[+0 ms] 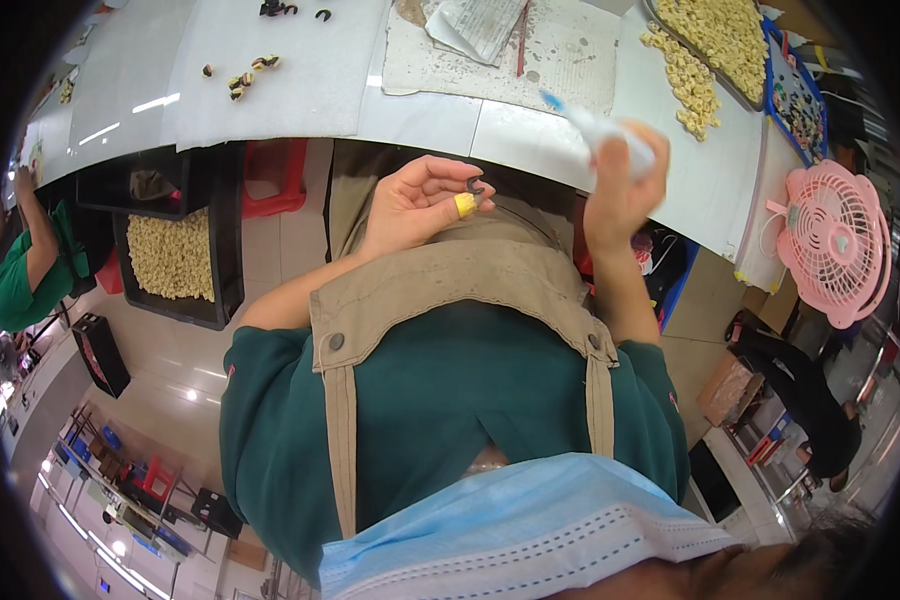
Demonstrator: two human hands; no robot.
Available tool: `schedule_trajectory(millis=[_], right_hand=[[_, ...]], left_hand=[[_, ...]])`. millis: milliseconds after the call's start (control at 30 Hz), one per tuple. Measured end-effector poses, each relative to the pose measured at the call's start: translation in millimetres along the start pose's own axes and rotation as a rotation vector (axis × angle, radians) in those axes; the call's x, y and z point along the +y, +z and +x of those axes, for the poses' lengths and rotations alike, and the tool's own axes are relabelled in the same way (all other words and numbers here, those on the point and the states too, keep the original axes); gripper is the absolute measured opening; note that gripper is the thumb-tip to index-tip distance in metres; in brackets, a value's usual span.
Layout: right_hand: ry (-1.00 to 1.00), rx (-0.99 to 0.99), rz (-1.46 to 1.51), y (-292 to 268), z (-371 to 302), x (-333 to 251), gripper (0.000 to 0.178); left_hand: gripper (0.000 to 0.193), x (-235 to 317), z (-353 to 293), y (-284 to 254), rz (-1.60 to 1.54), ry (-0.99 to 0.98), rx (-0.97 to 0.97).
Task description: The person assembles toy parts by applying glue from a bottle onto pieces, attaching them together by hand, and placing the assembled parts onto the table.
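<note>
My left hand is closed in a pinch, in front of the table's near edge. Between its thumb and fingers is a small dark C-shaped piece. Yellow wrapping covers the tip of that thumb. To the right, my right hand grips a white squeeze bottle, blurred by motion, its blue tip tilted up and left over the table edge. Similar dark C-shaped pieces lie on a white foam sheet, along with several dark-and-cream pieces.
Cream-coloured small pieces fill a tray and spill beside it at the far right. A blue basket and a pink fan stand there. Papers lie on a stained board. A black crate of cream pieces stands left. Other people work both sides.
</note>
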State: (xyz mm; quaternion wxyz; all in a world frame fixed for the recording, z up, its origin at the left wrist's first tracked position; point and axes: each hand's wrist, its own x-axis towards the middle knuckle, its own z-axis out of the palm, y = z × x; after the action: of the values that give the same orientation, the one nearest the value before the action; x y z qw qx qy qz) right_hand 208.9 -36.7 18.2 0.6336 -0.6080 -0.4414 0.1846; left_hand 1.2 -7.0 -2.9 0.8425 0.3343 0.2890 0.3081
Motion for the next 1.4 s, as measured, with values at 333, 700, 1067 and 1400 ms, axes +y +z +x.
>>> schedule_trajectory(millis=[333,700,1067,1400], right_hand=[[-0.163,-0.165,-0.477,19.5,60.7,42.0,0.025],[-0.003,0.051,-0.871,-118.8,71.5,44.3,0.020],[-0.074,-0.051,-0.591,-93.0,67.4,44.9,0.016],[-0.143,-0.645,-0.172,-33.0,1.1,-11.1,0.034]], left_hand=[[0.029,2.3,0.4,-2.9,-0.009,0.054,0.025],[0.028,2.7,5.9,3.2,0.023,0.042,0.035],[0.028,0.2,-0.2,10.2,0.029,0.030,0.046],[0.029,13.8,5.4,13.1,-0.036,-0.226,0.051]])
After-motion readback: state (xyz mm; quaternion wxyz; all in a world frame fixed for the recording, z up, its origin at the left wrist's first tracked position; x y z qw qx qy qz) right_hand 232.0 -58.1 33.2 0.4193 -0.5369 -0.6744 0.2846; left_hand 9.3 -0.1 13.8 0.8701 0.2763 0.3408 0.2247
